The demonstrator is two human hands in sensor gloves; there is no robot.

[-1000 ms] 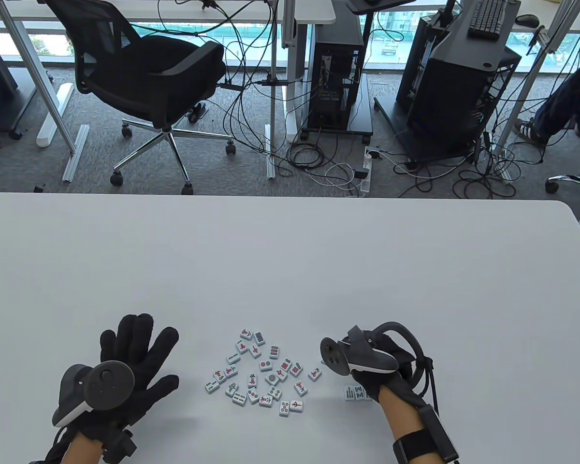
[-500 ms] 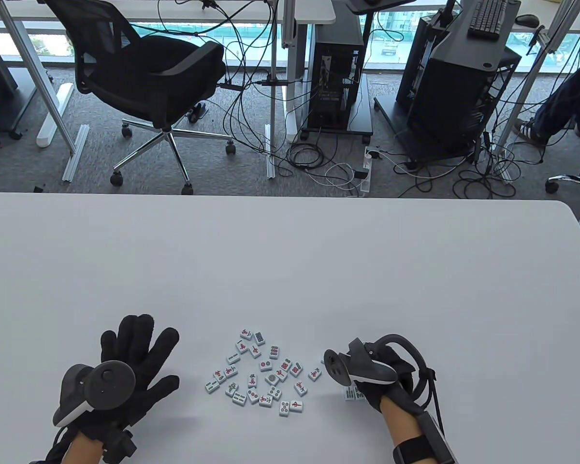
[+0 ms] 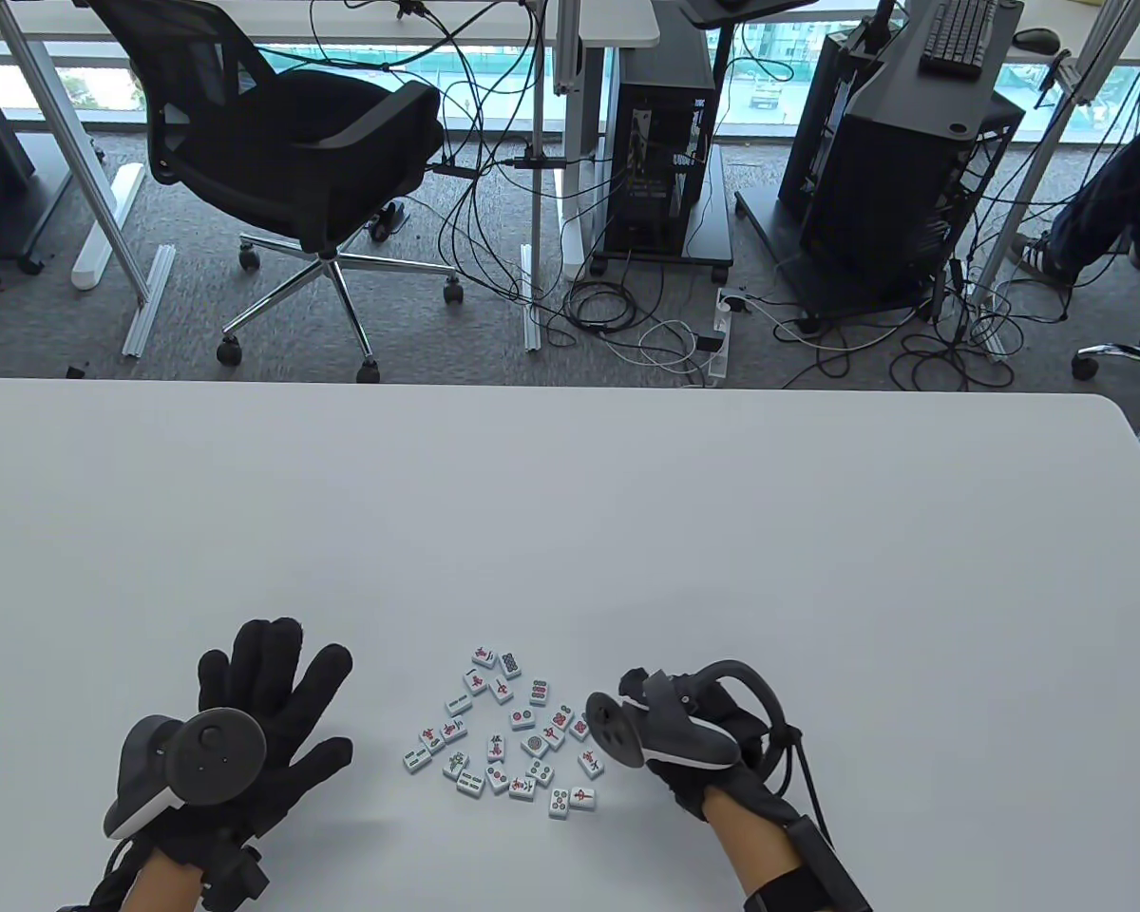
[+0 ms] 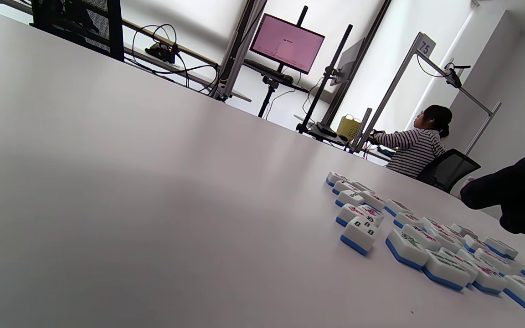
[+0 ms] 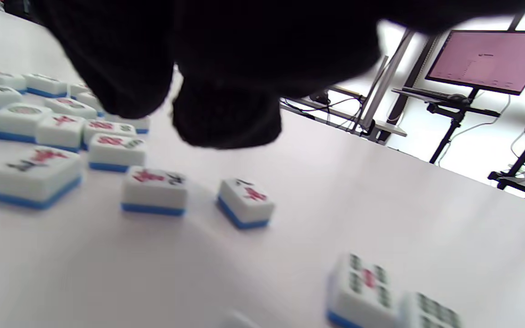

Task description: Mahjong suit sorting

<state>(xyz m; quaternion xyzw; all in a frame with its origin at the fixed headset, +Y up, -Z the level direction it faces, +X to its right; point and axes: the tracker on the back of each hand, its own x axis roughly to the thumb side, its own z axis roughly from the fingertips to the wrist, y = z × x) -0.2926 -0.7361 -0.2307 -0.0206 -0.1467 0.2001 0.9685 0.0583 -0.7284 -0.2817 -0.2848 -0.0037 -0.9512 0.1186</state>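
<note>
Left hand: the left hand lay flat on the white table in the lower left of the table view, palm down, fingers straight and spread, gripping nothing; its tracker sat on the back of the hand.
Right hand: the right hand hung in the lower right of centre of the table view, under its tracker. In the right wrist view its gloved fingers came in from the top edge above the tiles, loosely bent, with no tile between them.
Loose tiles: a cluster of mahjong tiles lay face up in the lower centre of the table view, between the two hands, white-topped with blue bases. Its right edge lay just beside the right hand's tracker.
Set-apart tiles: in the lower right of the right wrist view two bamboo tiles lay side by side, touching, apart from the cluster; they were blurred. In the table view the right hand hid them.
Nearest single: a red-character tile lay alone between the cluster and the bamboo pair.
Far background: an office chair stood on the floor in the upper left of the table view, and computer towers among cables in the upper centre.
</note>
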